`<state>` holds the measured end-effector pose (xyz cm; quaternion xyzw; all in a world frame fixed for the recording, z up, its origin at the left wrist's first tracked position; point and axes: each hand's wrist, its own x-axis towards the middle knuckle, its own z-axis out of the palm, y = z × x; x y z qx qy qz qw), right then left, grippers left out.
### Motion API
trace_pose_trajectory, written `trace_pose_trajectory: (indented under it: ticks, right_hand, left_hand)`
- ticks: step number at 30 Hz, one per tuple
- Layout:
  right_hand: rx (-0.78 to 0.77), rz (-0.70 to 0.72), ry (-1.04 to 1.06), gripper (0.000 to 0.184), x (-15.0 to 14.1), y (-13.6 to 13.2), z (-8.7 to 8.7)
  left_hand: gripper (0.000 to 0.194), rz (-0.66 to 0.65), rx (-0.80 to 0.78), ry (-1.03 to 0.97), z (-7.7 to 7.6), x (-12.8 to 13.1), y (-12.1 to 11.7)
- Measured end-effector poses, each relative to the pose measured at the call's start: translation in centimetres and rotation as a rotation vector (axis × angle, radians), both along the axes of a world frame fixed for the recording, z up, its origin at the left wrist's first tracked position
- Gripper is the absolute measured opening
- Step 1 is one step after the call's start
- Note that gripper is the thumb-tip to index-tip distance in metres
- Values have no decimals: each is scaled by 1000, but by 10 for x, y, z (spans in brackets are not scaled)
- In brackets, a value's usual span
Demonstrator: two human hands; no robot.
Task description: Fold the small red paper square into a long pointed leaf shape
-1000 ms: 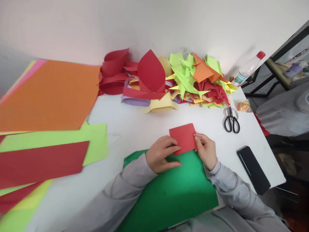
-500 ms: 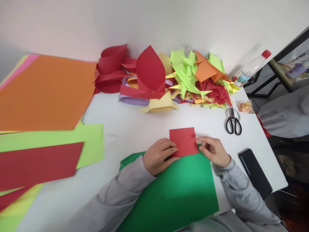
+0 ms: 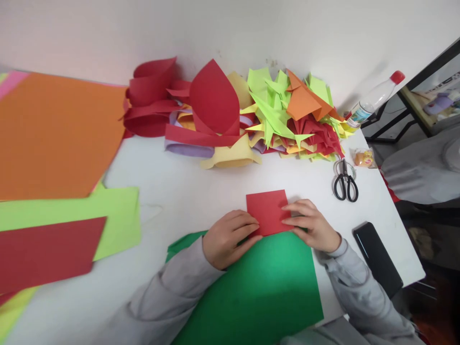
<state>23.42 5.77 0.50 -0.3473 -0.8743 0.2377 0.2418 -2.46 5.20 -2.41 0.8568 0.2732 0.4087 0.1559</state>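
A red square of paper [image 3: 269,211] lies at the far edge of a large green sheet [image 3: 258,282], partly over the white table. My left hand [image 3: 230,237] grips the red paper's lower left edge, the thumb at the near side and the fingers on top. At the right edge, my right hand [image 3: 312,225] has its fingertips over the paper and its thumb by the lower corner. Whether the square is folded in layers I cannot tell.
Black-handled scissors [image 3: 345,184] and a black phone [image 3: 377,258] lie to the right. Folded paper shapes [image 3: 287,110] and red paper crowns [image 3: 215,100] are heaped along the wall, beside a bottle [image 3: 373,100]. Orange sheets [image 3: 53,139] and a dark red strip [image 3: 46,254] lie left.
My right hand has moved left from beside the red paper's edge, its fingers now on the paper. The view has shifted slightly to the right.
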Motion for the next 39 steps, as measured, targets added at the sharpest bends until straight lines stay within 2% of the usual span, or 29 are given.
trace_pose_trajectory:
  ticks: [2,5,10,14,18,25,30,35,39]
  right_hand:
    - [87,14,-61,20,-2,0,-3]
    - [132,20,-108,21,-1,-1,-7]
    - [129,27,-119,21,4,-1,-6]
    - [100,29,-123,21,5,1,-6]
    - [35,9,-25,20,2,7,-11]
    - [-59,-227,36,22,-17,12,-13]
    - [-9,-398,-92,24,-36,5,-12]
    - [60,-469,-163,14,-43,-2,-11]
    - [91,-507,-156,6,-44,-4,-12]
  left_hand:
    - [10,-8,3,17,0,0,0]
    - [10,-17,9,22,-1,1,-1]
    - [14,-78,-15,45,-3,-4,-4]
    - [24,-142,-10,154,-6,-12,-7]
    - [30,-141,-47,229,-7,-17,-14]
    - [33,-122,-30,269,-9,-18,-22]
    - [35,-99,-50,306,-3,-17,-25]
    - [31,-68,-57,322,4,-14,-29]
    - [30,-56,-27,317,2,-8,-33]
